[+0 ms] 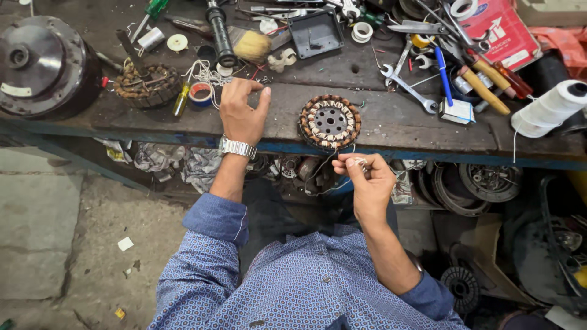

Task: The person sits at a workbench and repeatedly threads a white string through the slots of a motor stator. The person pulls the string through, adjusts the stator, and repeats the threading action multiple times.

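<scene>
Cluttered workshop counter (pixel 391 119) w/ spanners, tape rolls, brush, a twine spool (pixel 550 110) at far right. Wound stator (pixel 329 121) is sitting flat near the counter's front edge, just beyond the hands. Right hand (pixel 365 178) is pinching thin wire leads (pixel 342 153) coming off the stator's near rim, grip narrow, fingertips closed on the strands. Left hand (pixel 243 110) is resting on the counter left of the stator, grip loose, holding nothing, apparently touching white string (pixel 205 74). Judging it: keep the leads taut but gentle, pull straight, don't kink or nick the coating.
</scene>
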